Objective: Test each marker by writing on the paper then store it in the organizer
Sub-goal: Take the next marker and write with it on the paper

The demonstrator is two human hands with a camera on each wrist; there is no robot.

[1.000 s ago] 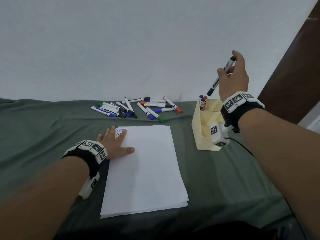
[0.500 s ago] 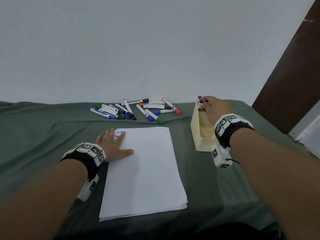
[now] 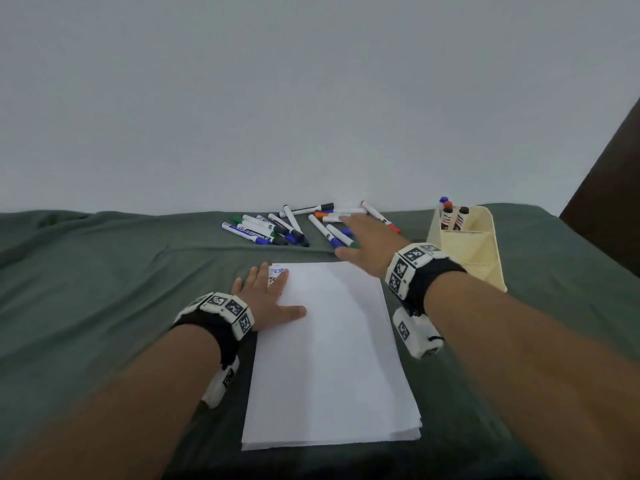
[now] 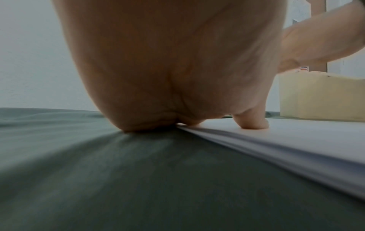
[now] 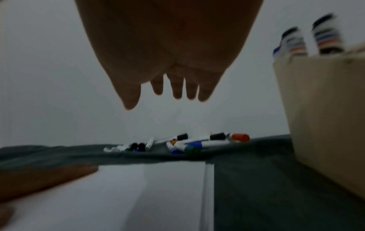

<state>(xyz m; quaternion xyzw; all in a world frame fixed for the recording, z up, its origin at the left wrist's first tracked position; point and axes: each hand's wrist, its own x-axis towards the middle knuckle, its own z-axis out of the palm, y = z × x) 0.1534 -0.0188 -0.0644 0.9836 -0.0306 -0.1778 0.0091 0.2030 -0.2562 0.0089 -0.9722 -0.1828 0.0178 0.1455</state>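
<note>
Both hands show in the head view: the left hand (image 3: 266, 299) lies flat, fingers straight, on the upper left corner of the paper (image 3: 329, 358) at frame centre, and the right hand (image 3: 367, 244) reaches out empty with fingers spread, just above the near end of the loose markers (image 3: 277, 226) in the upper middle. Some writing shows on the paper beside the left fingers. At the right stands the organizer (image 3: 467, 244), with several markers upright in its far compartment. The step in hand looks like fetching the next marker; picking one from the near edge of the pile should keep the others from rolling.

From the left wrist, the palm fills the centre, its heel on the cloth (image 4: 98, 179) and the thumb (image 4: 250, 123) pressing the sheets at the middle right. Keeping that pressure would steady the stack for writing.

From the right wrist, blurred, the fingers (image 5: 177, 89) hang apart at upper centre, holding nothing, with the pile below them at mid-frame and the organizer wall at the right edge. A pinch at mid-barrel, cap end free, would likely make uncapping easiest.
</note>
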